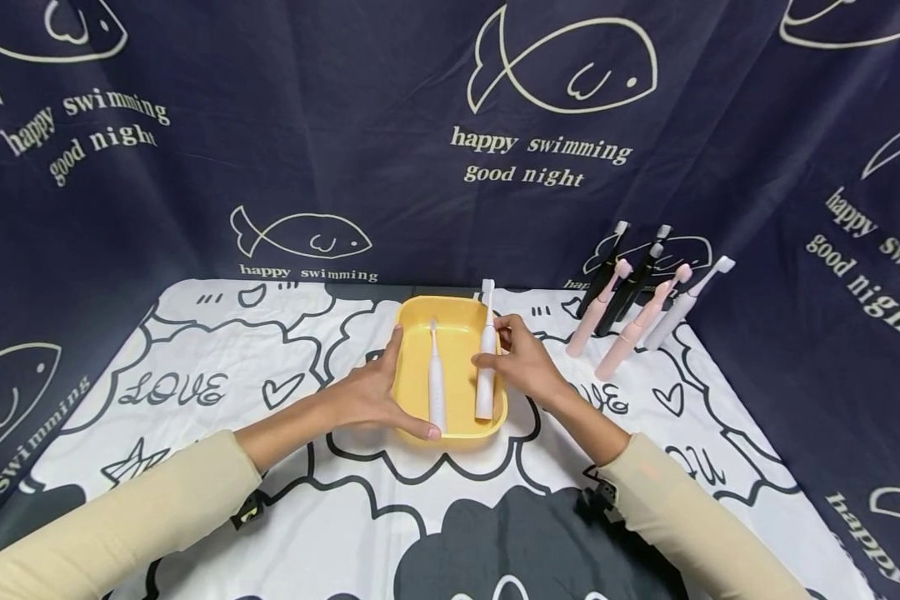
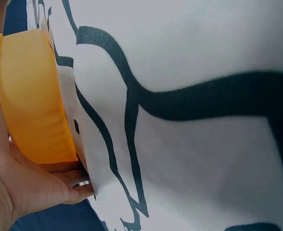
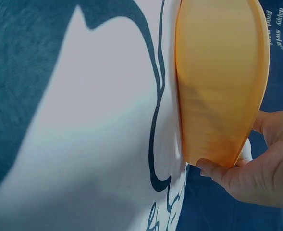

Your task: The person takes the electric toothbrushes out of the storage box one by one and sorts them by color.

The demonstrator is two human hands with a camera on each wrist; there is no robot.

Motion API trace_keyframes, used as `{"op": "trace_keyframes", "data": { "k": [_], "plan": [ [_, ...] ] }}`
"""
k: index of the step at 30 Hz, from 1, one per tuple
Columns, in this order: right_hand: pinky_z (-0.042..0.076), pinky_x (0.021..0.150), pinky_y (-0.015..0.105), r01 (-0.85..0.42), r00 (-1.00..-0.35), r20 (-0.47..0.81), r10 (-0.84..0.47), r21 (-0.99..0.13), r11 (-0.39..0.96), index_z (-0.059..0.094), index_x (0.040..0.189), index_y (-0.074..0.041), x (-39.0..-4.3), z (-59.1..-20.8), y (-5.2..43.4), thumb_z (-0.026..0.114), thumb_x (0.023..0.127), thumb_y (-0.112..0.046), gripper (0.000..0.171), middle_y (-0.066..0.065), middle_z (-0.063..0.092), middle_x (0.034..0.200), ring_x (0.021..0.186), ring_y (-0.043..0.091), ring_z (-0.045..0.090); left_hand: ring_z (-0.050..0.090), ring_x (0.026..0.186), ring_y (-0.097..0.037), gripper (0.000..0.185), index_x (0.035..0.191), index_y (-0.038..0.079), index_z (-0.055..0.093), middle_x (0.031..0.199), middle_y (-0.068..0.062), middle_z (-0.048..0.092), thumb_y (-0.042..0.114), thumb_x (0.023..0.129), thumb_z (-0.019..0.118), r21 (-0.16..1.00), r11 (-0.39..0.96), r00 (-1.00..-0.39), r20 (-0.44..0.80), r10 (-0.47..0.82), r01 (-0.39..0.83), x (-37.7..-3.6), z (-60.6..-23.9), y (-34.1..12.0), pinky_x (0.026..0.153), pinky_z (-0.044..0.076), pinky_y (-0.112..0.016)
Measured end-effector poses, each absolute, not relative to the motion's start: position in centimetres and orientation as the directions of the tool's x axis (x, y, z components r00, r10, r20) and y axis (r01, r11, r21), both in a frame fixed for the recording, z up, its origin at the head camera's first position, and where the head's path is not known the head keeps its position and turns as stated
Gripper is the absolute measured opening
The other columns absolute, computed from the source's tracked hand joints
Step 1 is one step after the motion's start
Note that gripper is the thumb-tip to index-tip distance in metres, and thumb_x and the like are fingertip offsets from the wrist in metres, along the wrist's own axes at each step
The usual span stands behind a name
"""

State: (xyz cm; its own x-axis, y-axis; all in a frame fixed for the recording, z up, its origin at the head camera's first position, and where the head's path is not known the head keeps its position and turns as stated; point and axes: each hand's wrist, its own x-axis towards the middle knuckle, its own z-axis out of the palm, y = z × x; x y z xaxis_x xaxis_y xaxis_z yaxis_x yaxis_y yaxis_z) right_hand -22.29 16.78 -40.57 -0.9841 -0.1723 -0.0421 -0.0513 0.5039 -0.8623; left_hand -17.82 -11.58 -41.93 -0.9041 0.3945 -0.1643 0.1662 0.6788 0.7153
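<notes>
Right hand (image 1: pixel 521 360) is pinching the white electric toothbrush with the long slim handle (image 1: pixel 486 358) between thumb and fingertips, about mid-handle, so that hand is closed on it. The brush sits along the right side of the shallow yellow plastic tray (image 1: pixel 412 321), base down near the front corner and bristle head sticking up over the back rim. Left hand (image 1: pixel 375 392) is spread along the tray's left wall, fingers pretty straight, thumb (image 1: pixel 420 430) hooked round the front edge, more bracing it than gripping. The left wrist view backs that up: palm flat against the orange-yellow side.

A second white toothbrush (image 1: pixel 436 377) already lies flat in the middle of the tray, just beside the held one, not touching as far as I can tell.

If it were me, I'd keep the left hand pressed on so the tray doesn't skate on the black-and-white cartoon tablecloth (image 1: pixel 270 500), and lower the brush parallel to its neighbour so the head clears the rim.

Off to the right, well apart from the tray, more toothbrushes, pink, black and white (image 1: pixel 637 300), lean against the navy fish-print backdrop (image 1: pixel 345 125).
</notes>
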Motion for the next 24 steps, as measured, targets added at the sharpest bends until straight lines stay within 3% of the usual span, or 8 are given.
{"op": "trace_keyframes", "data": {
  "k": [7,14,20,24],
  "plan": [
    [0.050,0.124,0.046,-0.065,-0.983,-0.025,-0.184,-0.881,0.468,0.045,0.152,0.004,-22.31,-40.52,16.67,0.082,0.097,-0.007,0.067,0.027,0.067,0.155,0.147,0.034,0.063,0.052,0.159,-0.041,0.178,0.181,0.018,-0.018,0.180,-0.023,0.041,0.073,0.062,0.103,0.717,0.677,-0.904,-0.163,0.396,0.167,-17.75,-41.88,-11.53,0.127,0.046,-0.062],
    [0.051,0.106,0.035,-0.070,-0.989,-0.009,-0.145,-0.845,0.530,0.048,0.150,-0.001,-22.52,-40.23,16.69,0.083,0.099,-0.013,0.063,0.016,0.072,0.135,0.120,0.022,0.061,0.052,0.158,-0.042,0.177,0.180,0.018,-0.019,0.179,-0.024,0.041,0.073,0.064,0.102,0.713,0.679,-0.902,-0.163,0.399,0.172,-17.88,-41.97,-11.66,0.127,0.046,-0.064],
    [0.052,0.110,0.036,-0.069,-0.991,-0.001,-0.132,-0.851,0.521,0.049,0.150,-0.003,-22.57,-40.25,16.79,0.082,0.101,-0.014,0.060,0.017,0.074,0.139,0.123,0.021,0.064,0.052,0.158,-0.042,0.177,0.180,0.016,-0.018,0.179,-0.025,0.041,0.075,0.064,0.101,0.714,0.676,-0.901,-0.155,0.405,0.181,-18.04,-42.15,-11.71,0.126,0.046,-0.063],
    [0.053,0.119,0.042,-0.058,-0.992,-0.008,-0.124,-0.855,0.515,0.051,0.151,-0.004,-22.50,-40.26,16.94,0.081,0.102,-0.016,0.059,0.016,0.073,0.150,0.139,0.025,0.067,0.053,0.158,-0.043,0.177,0.180,0.016,-0.019,0.179,-0.025,0.042,0.075,0.064,0.102,0.715,0.674,-0.901,-0.149,0.406,0.185,-18.05,-42.19,-11.74,0.126,0.046,-0.064]
  ]
}}
